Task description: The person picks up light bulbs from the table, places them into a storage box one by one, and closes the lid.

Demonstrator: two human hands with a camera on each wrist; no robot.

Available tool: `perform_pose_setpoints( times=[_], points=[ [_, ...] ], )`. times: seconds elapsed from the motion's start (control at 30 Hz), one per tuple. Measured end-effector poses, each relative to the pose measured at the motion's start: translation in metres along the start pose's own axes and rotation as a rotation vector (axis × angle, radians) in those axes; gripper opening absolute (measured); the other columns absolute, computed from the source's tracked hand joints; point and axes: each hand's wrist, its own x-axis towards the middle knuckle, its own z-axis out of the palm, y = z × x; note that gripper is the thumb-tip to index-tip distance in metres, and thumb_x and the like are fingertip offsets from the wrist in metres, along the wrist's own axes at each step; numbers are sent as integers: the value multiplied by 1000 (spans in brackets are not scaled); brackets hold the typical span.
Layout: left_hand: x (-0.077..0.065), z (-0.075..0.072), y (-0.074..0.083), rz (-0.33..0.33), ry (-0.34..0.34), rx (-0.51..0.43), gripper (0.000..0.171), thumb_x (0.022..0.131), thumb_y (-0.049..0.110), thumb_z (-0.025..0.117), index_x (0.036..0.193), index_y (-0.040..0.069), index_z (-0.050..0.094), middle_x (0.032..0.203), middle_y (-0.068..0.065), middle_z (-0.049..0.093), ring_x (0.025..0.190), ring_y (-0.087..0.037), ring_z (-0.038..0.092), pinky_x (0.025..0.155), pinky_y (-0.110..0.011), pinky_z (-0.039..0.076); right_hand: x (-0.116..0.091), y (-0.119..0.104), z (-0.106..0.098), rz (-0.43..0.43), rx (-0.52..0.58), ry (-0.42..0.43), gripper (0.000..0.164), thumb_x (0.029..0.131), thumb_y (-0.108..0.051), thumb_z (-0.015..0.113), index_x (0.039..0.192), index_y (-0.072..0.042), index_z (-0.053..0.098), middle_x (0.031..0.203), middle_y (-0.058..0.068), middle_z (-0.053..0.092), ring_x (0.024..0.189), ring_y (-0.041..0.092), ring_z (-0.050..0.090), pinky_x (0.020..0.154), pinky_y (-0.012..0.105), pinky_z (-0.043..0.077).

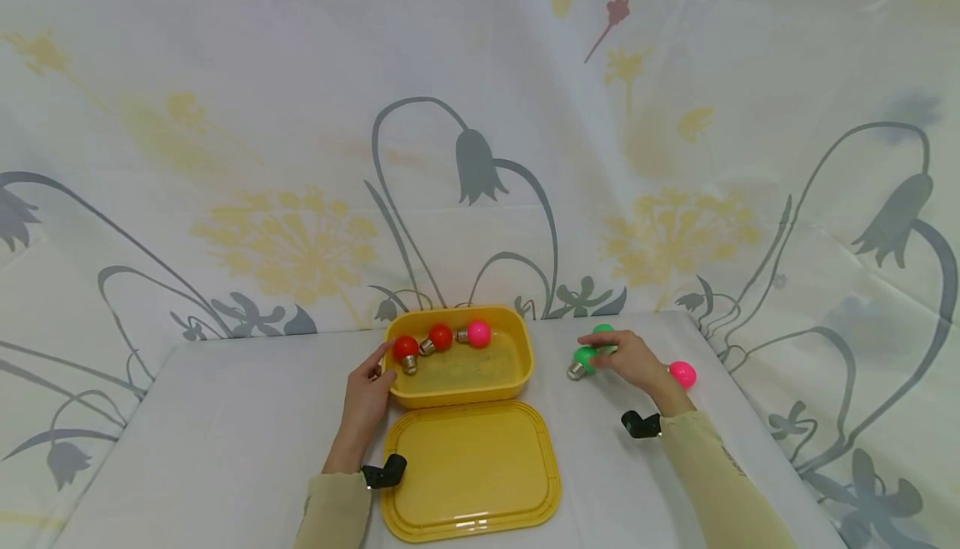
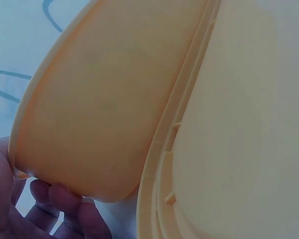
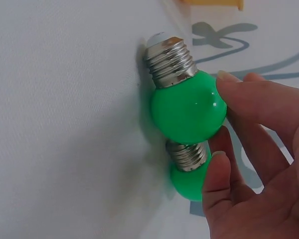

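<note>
In the head view my left hand (image 1: 366,399) holds the left end of a yellow plastic box (image 1: 457,399). The left wrist view shows its fingers (image 2: 65,199) curled against the box's outer wall. Inside lie two red light bulbs (image 1: 406,346) and one pink bulb (image 1: 478,333). To the right, my right hand (image 1: 630,359) is at a green light bulb (image 1: 585,357) lying on the table. In the right wrist view, a fingertip meets the green globe (image 3: 187,107); the thumb stands apart below. A second green bulb (image 3: 189,181) lies just behind, partly hidden.
A yellow lid (image 1: 471,472) lies flat in front of the box. Another pink bulb (image 1: 682,375) rests on the white table (image 1: 225,449) beside my right wrist. Behind the table hangs a flower-printed cloth (image 1: 300,116).
</note>
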Motion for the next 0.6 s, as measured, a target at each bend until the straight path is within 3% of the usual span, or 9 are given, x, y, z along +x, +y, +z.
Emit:
perform_pose_setpoints(
  times=[0.27,0.6],
  points=[
    [1,0,-1,-10,3,-2,55,91,3,52,144,16,56,93,-9,37,94,-22,41,62,-20,35,-4,4,3,-18,-50,-4,38,82,-7,74,119,1,70,113,15,67,112,35,55,90,42,45],
    [1,0,-1,-26,-12,7,55,91,5,51,145,18,54,98,-9,36,111,-23,40,69,-20,37,-11,4,6,6,-25,-17,39,81,-7,77,118,2,70,116,17,65,111,35,53,89,39,45]
  ],
)
